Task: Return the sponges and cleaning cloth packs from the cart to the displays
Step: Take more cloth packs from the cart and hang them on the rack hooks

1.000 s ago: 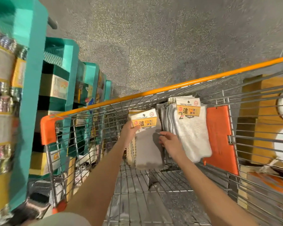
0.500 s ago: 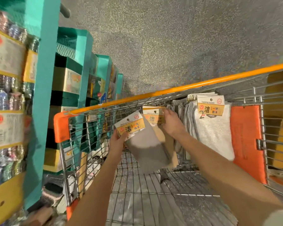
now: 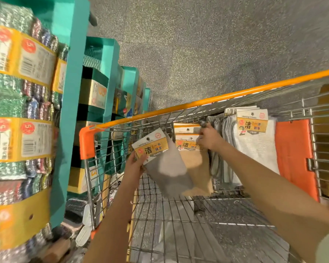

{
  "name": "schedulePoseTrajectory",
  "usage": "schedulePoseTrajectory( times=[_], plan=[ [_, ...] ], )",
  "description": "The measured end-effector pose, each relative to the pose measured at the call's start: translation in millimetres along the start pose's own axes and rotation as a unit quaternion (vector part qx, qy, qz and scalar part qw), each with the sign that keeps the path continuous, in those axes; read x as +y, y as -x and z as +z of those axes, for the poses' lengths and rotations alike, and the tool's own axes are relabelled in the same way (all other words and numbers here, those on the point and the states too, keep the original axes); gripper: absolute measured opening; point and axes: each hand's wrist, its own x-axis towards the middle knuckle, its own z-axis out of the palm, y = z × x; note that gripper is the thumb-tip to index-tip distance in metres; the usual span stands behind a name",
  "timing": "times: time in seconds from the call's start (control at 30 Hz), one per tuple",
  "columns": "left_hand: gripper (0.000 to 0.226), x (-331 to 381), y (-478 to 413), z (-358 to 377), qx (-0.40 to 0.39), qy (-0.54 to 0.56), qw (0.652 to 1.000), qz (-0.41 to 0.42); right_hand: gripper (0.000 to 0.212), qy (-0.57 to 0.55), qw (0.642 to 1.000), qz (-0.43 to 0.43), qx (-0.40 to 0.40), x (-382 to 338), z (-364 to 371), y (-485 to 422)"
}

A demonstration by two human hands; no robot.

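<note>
My left hand (image 3: 135,165) pinches the grey cloth pack (image 3: 166,169) at the lower left corner of its header card, thumb on the printed front. The pack is up off the wire bottom of the cart (image 3: 217,98) and tilted, card end toward the upper left and cloth end hanging down to the right.

My right hand (image 3: 207,139) is deeper in, at the far wall of the cart. Its fingers are curled round the top cards of the tan cloth packs (image 3: 197,166), which stand upright against that wall. The grey pack crosses in front of their lower left part, so the two lots overlap between my hands.

Just to the right of my right hand, the white cloth packs (image 3: 254,152) lean in a row on the same wall, with their far edge against the orange flap (image 3: 294,158).

The teal display (image 3: 70,111) stands outside the cart's left side, near my left hand, and blurred sponge packs (image 3: 17,92) fill its nearest bay
</note>
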Motion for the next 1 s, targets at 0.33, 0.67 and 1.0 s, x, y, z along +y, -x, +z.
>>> schedulePoseTrajectory(
  times=[0.33,0.67,1.0],
  plan=[
    [0.050,21.4,68.9,-4.5,-0.041,-0.024,0.995,0.085,0.025,-0.177,0.981,-0.056,0.064,8.9,-16.2,133.3],
    [0.029,19.6,243.3,-36.4,-0.006,-0.098,0.955,0.281,0.013,-0.178,0.940,-0.233,0.176,-24.5,-53.6,315.6],
    [0.010,-19.4,398.8,-162.7,0.111,0.011,0.908,0.404,0.010,-0.119,0.888,-0.423,0.136,-134.6,-27.1,460.8]
  ],
)
